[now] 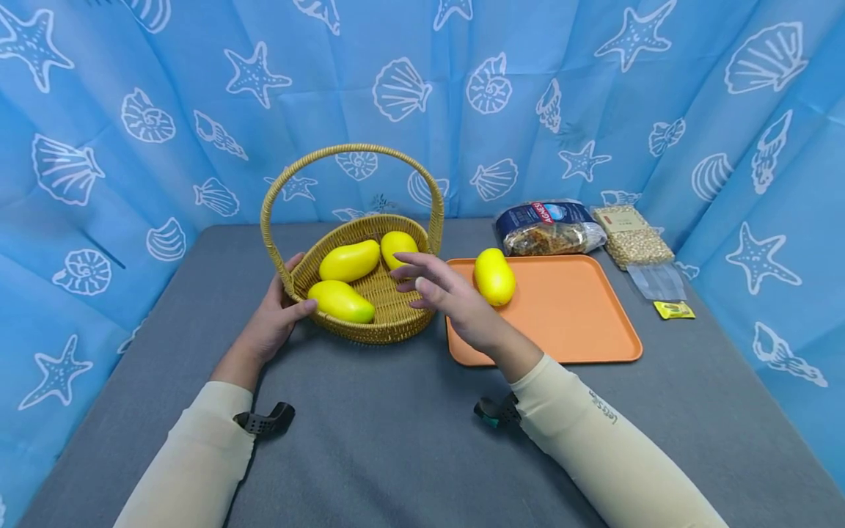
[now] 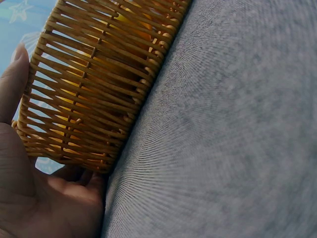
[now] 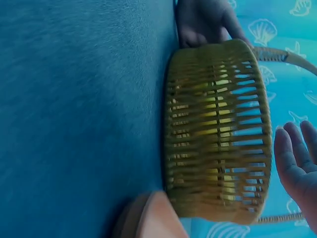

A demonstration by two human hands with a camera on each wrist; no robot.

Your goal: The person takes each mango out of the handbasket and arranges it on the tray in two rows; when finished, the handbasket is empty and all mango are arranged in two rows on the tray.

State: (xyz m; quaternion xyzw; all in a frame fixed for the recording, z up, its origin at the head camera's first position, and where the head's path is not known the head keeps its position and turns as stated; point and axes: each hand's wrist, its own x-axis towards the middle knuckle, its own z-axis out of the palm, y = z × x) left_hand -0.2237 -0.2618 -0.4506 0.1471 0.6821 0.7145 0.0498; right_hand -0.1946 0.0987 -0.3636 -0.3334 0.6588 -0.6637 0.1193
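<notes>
A wicker basket point(image 1: 370, 334) with a tall arched handle stands on the grey table, three yellow mangoes inside: one at the front point(image 1: 339, 301), one behind it point(image 1: 350, 261) and one at the back right point(image 1: 398, 248). At the basket's left end my left hand point(image 1: 273, 319) holds on, thumb at the rim and fingers around the outside. Over the basket's right side hovers my right hand point(image 1: 455, 297), its fingers loosely spread and holding nothing. In the right wrist view those fingers point(image 3: 299, 153) are above the rim, apart from it. Another mango point(image 1: 494, 277) lies on the orange tray point(image 1: 561, 315).
Behind the tray lies a blue-labelled clear food bag point(image 1: 551, 226). To its right are a bag of pale grains point(image 1: 632, 235) and a small yellow packet point(image 1: 674, 310). A blue curtain point(image 1: 449, 110) with white seashells hangs along the table's back and sides.
</notes>
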